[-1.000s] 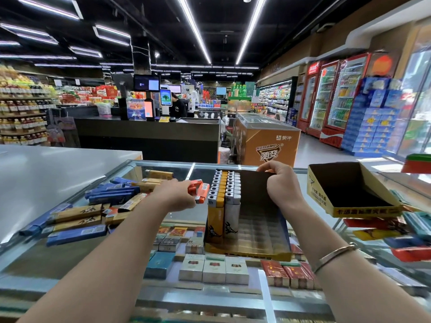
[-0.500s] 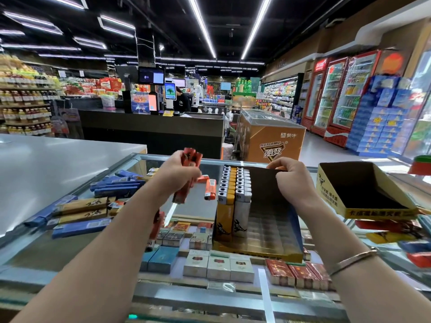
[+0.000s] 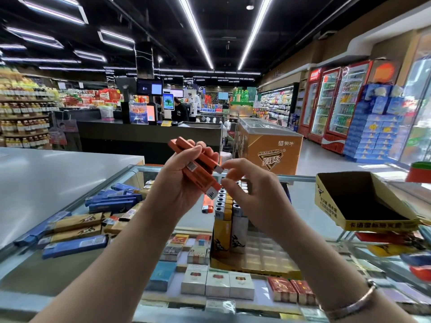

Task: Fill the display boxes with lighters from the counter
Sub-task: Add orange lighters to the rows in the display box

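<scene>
The left hand (image 3: 182,183) has its grip wrapped round a bundle of slim orange plastic lighters (image 3: 196,166), metal heads pointing down toward four o'clock, raised above the glass worktop (image 3: 98,271). The right hand (image 3: 251,194) meets it from three o'clock, its grip narrow, thumb and forefinger closing on the silver head of one lighter in the bundle; whether it already pinches that head I cannot tell.

Directly below, at six o'clock of the hands, stands the yellow cardboard display box with a moulded slot tray (image 3: 263,259). Only its left-hand columns are filled, with yellow and white lighters (image 3: 229,210) standing upright; most slots to the right look bare. At nine o'clock of that box one loose orange lighter (image 3: 207,205) lies on the glass. Further out at eight o'clock lies a scatter of blue and tan lighters (image 3: 93,220) yet to be boxed. At three o'clock a second yellow cardboard display box (image 3: 363,206) sits with nothing visible inside.

So I judge the task early: one box under a third full, one untouched, much stock left.
</scene>
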Available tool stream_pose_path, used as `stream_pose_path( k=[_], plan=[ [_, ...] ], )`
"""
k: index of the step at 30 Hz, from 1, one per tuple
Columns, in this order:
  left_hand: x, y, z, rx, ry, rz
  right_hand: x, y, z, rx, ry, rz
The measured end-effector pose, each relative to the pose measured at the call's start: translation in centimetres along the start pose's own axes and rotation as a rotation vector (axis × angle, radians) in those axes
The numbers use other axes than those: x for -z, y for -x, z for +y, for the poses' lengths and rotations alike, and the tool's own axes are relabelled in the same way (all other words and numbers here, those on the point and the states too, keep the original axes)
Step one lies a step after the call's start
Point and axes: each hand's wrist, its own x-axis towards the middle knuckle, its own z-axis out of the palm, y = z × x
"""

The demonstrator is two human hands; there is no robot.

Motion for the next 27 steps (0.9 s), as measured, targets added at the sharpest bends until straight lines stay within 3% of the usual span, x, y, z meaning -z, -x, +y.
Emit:
stream_pose_path(
  k=[4, 10, 16, 21, 25, 27],
  plan=[
    [-0.9, 0.3, -0.9, 0.068, 0.019, -0.076, 0.0, -0.2, 0.2, -0.023, -0.063, 0.024],
    [-1.5, 0.4, -1.1, 0.13, 0.022, 0.009, 0.1, -0.4, 0.3, -0.04, -0.18, 0.148],
    [-0.8, 0.2, 0.0, 0.046, 0.034, 0.185, 2.5, -1.3, 1.1, -0.16, -0.574, 0.378],
    [0.0, 0.2, 0.0, 0.015, -0.392, 0.38, 4.5, -1.7, 3.3, -0.334, -0.549, 0.535],
    [0.1, 0.5, -1.0, -0.252, -1.111, 0.239, 5.1, -1.7, 4.8, -0.327, -0.285, 0.381],
    [0.1, 0.6, -1.6, -0.314, -1.33, 0.168, 4.7, -1.5, 5.2, -0.307, -0.125, 0.234]
  ],
)
